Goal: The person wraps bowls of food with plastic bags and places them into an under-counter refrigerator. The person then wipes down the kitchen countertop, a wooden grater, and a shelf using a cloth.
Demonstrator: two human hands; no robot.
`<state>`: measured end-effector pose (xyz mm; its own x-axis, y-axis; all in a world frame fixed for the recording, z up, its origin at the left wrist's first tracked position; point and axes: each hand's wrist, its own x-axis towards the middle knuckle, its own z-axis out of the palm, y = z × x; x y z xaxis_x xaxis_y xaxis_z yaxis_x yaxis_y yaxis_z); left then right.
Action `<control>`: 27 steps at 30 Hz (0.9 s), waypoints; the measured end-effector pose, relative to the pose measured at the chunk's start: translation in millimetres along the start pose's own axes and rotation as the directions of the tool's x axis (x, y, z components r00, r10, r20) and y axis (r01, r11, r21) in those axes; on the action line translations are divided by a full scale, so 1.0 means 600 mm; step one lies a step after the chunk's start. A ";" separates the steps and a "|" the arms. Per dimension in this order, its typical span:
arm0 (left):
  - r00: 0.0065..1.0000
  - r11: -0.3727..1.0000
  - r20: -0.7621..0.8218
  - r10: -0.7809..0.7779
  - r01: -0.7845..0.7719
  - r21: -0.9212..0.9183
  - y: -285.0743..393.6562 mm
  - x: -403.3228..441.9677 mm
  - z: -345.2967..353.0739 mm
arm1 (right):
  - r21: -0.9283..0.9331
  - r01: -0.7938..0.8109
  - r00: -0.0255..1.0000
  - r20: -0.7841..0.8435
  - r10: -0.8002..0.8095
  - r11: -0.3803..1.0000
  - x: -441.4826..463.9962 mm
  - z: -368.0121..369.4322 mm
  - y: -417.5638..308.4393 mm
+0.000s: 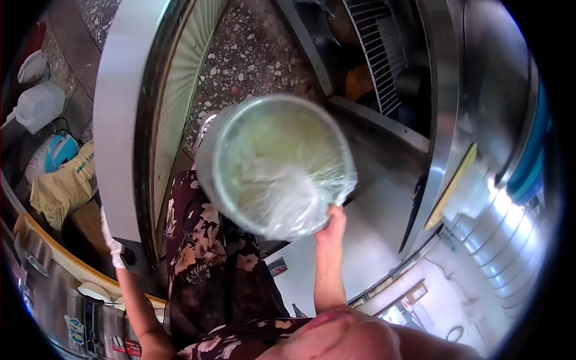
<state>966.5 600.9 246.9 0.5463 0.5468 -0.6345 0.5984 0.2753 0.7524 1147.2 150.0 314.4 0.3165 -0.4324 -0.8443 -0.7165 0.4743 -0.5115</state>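
While the right hand (333, 219) clamps a film-covered metal pot (207, 161) at its rim, gloved left hand (110, 239) at open door (123, 114), grip unclear

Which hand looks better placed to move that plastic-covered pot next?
Probably the right hand: it holds the pot at its near edge, while the left hand is away at the open door.

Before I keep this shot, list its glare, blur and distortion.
Head view: wide-angle distortion bows the open door, and the corners go black; head view: glare whitens the ribbed metal; head view: the plastic film over the pot looks soft, perhaps motion-blurred.
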 end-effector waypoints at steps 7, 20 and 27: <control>0.998 0.953 0.013 -0.056 0.050 0.298 0.379 -0.037 0.193 | 0.226 0.329 0.940 0.012 -0.341 0.917 0.144 0.163 -0.169; 0.823 0.345 0.350 0.447 -0.519 0.782 0.312 -0.019 0.229 | 0.434 0.289 0.925 0.104 -0.366 0.853 0.488 0.304 -0.370; 0.755 0.303 0.396 0.523 -0.599 0.741 0.287 -0.032 0.224 | 0.269 0.334 0.844 0.342 -0.414 0.903 0.526 0.295 -0.431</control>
<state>1138.1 531.6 364.9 0.9573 0.2440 -0.1549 0.2888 -0.8302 0.4768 1542.3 26.8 152.0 0.7761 -0.2991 -0.5551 -0.3741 0.4903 -0.7872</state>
